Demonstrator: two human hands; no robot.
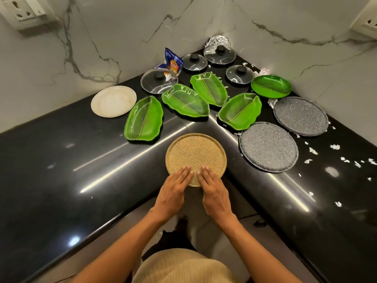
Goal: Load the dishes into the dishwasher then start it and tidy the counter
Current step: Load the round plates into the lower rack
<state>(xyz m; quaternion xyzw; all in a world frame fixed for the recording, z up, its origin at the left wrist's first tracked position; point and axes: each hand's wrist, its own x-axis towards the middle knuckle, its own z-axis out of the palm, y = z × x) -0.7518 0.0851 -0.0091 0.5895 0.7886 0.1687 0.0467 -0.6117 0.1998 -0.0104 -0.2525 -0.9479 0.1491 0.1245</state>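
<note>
Two hands rest flat on the tan speckled plate (195, 158) at the desk (61, 160) corner.
Left hand (173, 188) and right hand (214, 188) have straight fingers gripping nothing; loading is barely begun, so next comes lifting this plate.

A single head-worn wide-angle camera supplies the only view. It looks forward and steeply down from above the person's torso into the inner corner of an L-shaped black counter (61, 160). The two marble walls (122, 27) meet at top centre and bow outward, showing lens distortion. The forearms enter from the bottom edge; the left hand (175, 186) and right hand (212, 188) sit near frame centre, at close range. The far corner of the counter lies farther off, in the upper half. No second view is supplied, so no overlap applies.
</note>
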